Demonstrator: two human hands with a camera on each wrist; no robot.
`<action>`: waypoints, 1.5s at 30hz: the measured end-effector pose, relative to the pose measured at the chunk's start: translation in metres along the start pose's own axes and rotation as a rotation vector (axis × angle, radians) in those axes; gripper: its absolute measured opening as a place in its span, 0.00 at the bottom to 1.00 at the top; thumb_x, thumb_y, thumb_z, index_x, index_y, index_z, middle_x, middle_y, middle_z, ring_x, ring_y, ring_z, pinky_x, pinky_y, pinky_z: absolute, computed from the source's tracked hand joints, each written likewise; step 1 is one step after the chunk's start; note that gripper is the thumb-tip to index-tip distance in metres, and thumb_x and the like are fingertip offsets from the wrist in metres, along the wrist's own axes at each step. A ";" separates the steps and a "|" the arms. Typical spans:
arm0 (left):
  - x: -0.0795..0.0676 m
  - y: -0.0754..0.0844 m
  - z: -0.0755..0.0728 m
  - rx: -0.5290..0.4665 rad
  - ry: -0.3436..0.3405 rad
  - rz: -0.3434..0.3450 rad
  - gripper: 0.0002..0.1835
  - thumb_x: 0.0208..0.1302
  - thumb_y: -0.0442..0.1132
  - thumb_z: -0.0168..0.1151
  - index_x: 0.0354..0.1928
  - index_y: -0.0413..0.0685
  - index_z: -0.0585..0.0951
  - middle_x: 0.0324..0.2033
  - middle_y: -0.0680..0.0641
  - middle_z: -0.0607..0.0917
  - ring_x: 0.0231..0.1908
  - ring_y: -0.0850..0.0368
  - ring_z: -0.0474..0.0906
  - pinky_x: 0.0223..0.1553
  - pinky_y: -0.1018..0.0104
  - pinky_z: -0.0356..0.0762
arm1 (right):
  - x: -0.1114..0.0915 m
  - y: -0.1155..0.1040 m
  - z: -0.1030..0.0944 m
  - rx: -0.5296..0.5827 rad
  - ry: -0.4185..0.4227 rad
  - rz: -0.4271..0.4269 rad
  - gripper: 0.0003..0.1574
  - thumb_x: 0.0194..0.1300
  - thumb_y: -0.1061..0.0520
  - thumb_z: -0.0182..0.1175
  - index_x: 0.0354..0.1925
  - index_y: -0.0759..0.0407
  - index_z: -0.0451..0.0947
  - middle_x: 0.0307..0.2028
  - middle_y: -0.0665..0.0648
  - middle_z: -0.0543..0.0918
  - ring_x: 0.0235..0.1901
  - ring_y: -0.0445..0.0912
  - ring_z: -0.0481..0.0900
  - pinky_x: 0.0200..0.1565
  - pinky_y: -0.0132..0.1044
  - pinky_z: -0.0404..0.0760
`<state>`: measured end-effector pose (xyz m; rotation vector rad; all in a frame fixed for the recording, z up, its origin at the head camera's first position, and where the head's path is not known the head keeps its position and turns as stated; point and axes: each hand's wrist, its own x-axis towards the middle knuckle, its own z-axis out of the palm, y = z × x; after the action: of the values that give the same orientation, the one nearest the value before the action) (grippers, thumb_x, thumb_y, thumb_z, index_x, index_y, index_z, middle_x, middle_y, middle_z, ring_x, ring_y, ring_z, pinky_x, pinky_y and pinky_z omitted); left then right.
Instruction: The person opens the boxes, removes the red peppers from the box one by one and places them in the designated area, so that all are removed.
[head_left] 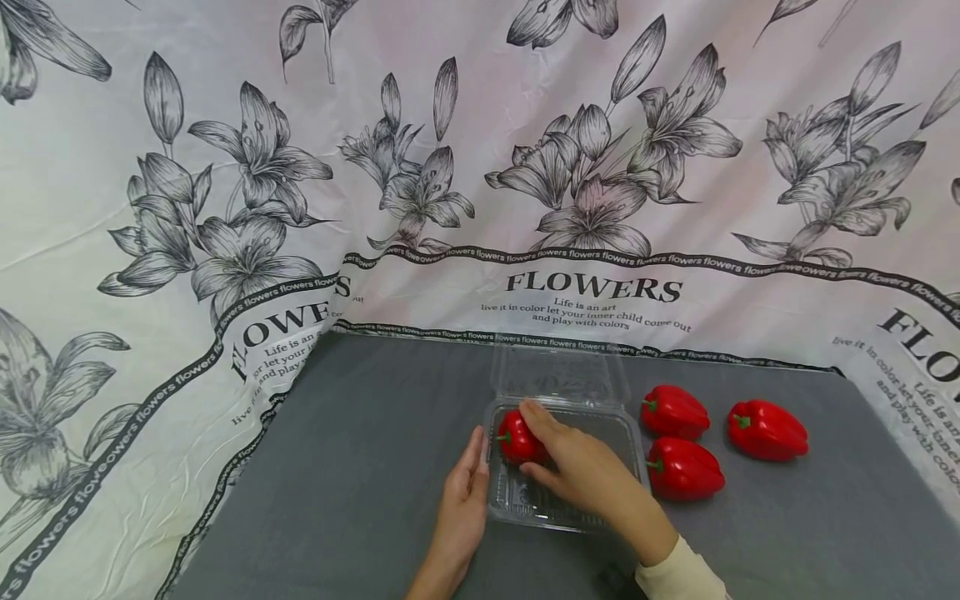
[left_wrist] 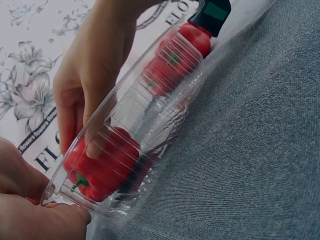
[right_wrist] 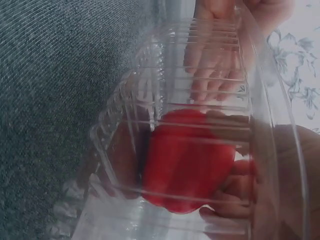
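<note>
A clear plastic clamshell container point(head_left: 532, 510) lies with its lid point(head_left: 558, 372) folded back. Inside, at its left end, sits a red bell pepper point(head_left: 516, 439) with a green stem facing left. My right hand point(head_left: 588, 471) reaches over the front rim and holds this pepper, thumb on the near side and fingers over the far side. At the container's left edge is my left hand point(head_left: 461, 504); in the left wrist view its thumb and fingers pinch the rim. Through the ribbed wall, the right wrist view shows the pepper point(right_wrist: 187, 162) blurred.
Right of the container lie three more red bell peppers: one at the back point(head_left: 675, 412), one in front point(head_left: 686, 469) close to the container wall, one farther right point(head_left: 768, 430). A grey cloth point(head_left: 360, 467) covers the table. Flower-printed fabric point(head_left: 420, 292) hangs behind and beside it.
</note>
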<state>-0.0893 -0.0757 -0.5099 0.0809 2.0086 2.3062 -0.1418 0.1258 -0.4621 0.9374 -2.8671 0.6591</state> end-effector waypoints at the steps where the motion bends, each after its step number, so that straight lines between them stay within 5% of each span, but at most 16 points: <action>1: 0.000 0.000 0.000 0.002 0.000 0.002 0.31 0.86 0.33 0.40 0.84 0.40 0.49 0.84 0.44 0.50 0.82 0.53 0.45 0.78 0.61 0.45 | 0.001 -0.001 0.000 -0.002 0.001 0.006 0.53 0.68 0.48 0.74 0.81 0.62 0.62 0.77 0.62 0.68 0.64 0.60 0.82 0.58 0.58 0.85; 21: 0.000 -0.001 0.003 0.011 0.029 0.042 0.30 0.85 0.30 0.41 0.83 0.36 0.51 0.83 0.41 0.53 0.82 0.49 0.46 0.78 0.60 0.45 | 0.005 -0.005 0.007 -0.038 0.050 0.078 0.53 0.63 0.47 0.78 0.78 0.61 0.67 0.75 0.59 0.72 0.54 0.57 0.89 0.48 0.55 0.90; 45: 0.001 -0.001 0.003 -0.009 0.052 0.039 0.30 0.85 0.30 0.42 0.84 0.37 0.52 0.83 0.41 0.54 0.82 0.51 0.48 0.78 0.60 0.46 | 0.004 -0.008 0.007 -0.019 0.106 0.044 0.52 0.61 0.53 0.77 0.78 0.61 0.67 0.73 0.61 0.74 0.50 0.58 0.90 0.46 0.54 0.90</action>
<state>-0.0899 -0.0721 -0.5104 0.0610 2.0390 2.3644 -0.1399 0.1154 -0.4649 0.8131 -2.8028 0.6633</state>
